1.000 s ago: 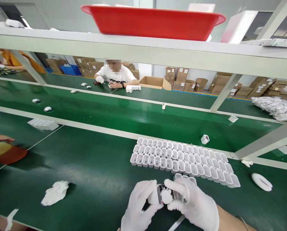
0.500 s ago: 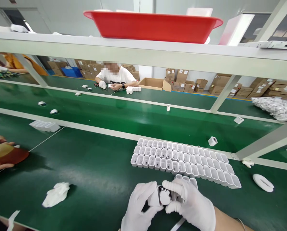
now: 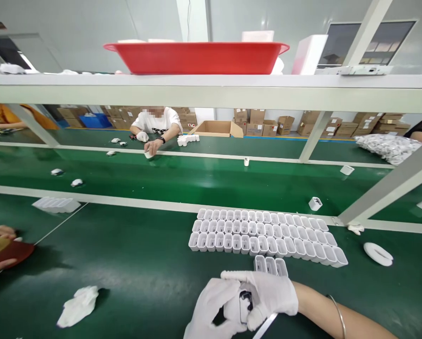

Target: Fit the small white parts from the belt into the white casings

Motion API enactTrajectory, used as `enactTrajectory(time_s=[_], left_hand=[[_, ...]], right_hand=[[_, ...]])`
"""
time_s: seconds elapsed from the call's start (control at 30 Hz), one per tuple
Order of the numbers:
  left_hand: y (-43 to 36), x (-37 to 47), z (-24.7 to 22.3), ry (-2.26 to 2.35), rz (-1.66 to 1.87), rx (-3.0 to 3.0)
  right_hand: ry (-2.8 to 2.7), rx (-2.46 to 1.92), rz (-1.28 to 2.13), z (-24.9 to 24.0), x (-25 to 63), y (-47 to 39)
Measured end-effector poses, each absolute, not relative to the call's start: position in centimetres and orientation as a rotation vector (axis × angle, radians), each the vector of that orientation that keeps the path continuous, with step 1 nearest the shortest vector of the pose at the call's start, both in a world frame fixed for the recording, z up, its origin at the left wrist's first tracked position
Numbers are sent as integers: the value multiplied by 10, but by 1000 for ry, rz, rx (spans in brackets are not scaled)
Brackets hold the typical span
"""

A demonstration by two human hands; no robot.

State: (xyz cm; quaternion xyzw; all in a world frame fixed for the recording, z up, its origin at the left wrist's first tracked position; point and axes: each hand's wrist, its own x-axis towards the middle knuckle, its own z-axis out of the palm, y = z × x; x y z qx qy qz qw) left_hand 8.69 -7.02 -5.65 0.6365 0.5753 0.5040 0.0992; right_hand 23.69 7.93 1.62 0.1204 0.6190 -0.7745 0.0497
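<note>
In white gloves, both hands are at the bottom centre, close together. My left hand [image 3: 213, 308] is closed around a small white plastic housing [image 3: 245, 303] with black parts showing in its opening. My right hand [image 3: 272, 294] grips the same housing from the right, its fingers reaching over the top toward my left hand. Gloves cover much of the piece. Just beyond my right hand stands a short row of white open-topped plastic cases [image 3: 270, 266]. A white strip [image 3: 265, 326] lies below my right wrist.
Several rows of white cases [image 3: 253, 245] line the bench's far edge. A white ring-shaped piece [image 3: 378, 254] lies right, a crumpled white cloth [image 3: 78, 306] left. Beyond runs a green belt [image 3: 182, 181] with scattered parts. Overhead is a shelf [image 3: 197, 96] with a red tray [image 3: 197, 59]. Co-workers sit nearby.
My view has tilted upward. My right hand has turned and closed further over the housing, drawing nearer my left. The co-worker opposite has reached a hand with a white piece to the belt.
</note>
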Motion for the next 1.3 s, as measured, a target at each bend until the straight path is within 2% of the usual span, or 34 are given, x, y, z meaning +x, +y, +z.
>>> enactTrajectory(time_s=[0.17, 0.5, 0.7, 0.8, 0.93, 1.0, 1.17, 1.3], left_hand=[[-70, 88, -63, 1630, 1578, 1784], [-75, 86, -92, 1602, 1499, 1715], [-68, 92, -62, 1625, 1583, 1727], [-63, 95, -46, 1570, 1659, 1699], [-62, 100, -50, 1628, 1671, 1615], [-60, 106, -58, 1735, 1678, 1459], [-51, 117, -61, 1854, 1794, 1090], [-46, 111, -54, 1965, 1601, 1020]], right_hand=[[1554, 333, -2562, 16, 242, 74], [1841, 543, -2527, 17, 244, 62], [2024, 549, -2465, 20, 244, 56], [2285, 660, -2187, 19, 246, 55], [2752, 793, -1384, 25, 246, 46], [2829, 875, -1094, 37, 245, 38], [2889, 1098, -1052, 85, 235, 61], [2782, 1437, -756, 103, 212, 143]])
